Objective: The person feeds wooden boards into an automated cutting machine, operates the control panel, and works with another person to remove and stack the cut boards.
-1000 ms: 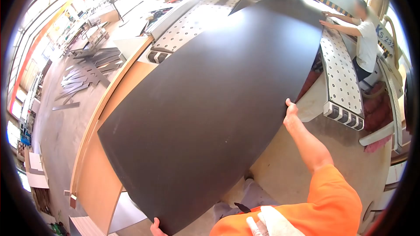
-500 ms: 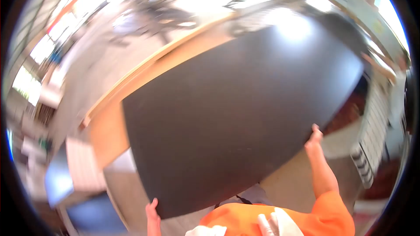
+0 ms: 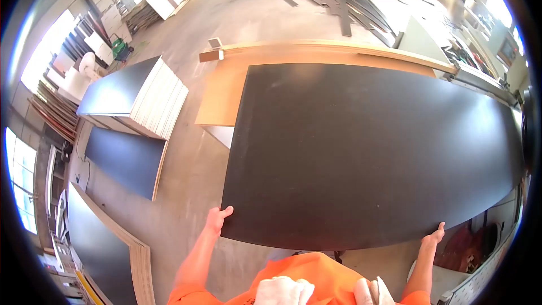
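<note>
A large dark board point(image 3: 361, 152) spans the middle and right of the view, its far part over an orange-brown table point(image 3: 217, 96). My left hand point(image 3: 215, 220) grips the board's near left corner, thumb on top and fingers hidden beneath. On the near edge further right, my right hand point(image 3: 435, 234) holds the board the same way, thumb up. The board's far right end runs to the edge of the view.
Left of the table stands a stack of dark-faced boards point(image 3: 161, 99), with another stack point(image 3: 101, 248) nearer me. A wooden rail point(image 3: 316, 48) runs along the table's far side. Dark strips point(image 3: 344, 8) lie on the floor beyond.
My view has turned left and steadied. The board now lies more squarely across in front of me, with both hands still on its edge. Another person at the far right has left the view.
</note>
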`<action>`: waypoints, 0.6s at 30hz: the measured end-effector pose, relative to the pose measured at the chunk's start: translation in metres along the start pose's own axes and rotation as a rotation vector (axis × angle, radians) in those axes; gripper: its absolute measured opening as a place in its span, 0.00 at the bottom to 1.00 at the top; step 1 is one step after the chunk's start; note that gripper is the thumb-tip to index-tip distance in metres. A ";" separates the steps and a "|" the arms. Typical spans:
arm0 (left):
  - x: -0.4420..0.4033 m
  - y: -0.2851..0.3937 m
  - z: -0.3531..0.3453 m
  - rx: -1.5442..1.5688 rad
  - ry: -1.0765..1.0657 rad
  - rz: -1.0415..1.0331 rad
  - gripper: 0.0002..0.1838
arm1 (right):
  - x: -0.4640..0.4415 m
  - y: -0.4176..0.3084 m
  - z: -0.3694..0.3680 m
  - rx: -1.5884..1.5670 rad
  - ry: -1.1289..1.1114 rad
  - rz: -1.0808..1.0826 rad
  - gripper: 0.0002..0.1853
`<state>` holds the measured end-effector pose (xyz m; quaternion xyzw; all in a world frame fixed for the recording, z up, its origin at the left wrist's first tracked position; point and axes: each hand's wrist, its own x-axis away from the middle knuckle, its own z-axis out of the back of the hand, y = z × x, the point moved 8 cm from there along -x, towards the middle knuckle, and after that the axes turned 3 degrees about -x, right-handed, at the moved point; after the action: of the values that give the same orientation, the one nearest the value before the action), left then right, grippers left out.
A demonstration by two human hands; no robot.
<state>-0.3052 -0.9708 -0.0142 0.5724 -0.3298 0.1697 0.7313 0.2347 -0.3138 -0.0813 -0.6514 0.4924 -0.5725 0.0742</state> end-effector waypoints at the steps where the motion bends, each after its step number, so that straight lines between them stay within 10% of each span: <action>1: -0.008 0.002 0.004 0.002 0.005 0.001 0.22 | 0.001 0.003 -0.008 0.011 0.000 0.014 0.30; 18: -0.066 0.041 0.019 -0.114 -0.166 0.137 0.28 | 0.026 0.041 -0.094 -0.018 -0.121 -0.089 0.32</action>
<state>-0.3840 -0.9685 -0.0269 0.5182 -0.4367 0.1522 0.7194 0.1312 -0.3102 -0.0597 -0.7066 0.4628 -0.5303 0.0724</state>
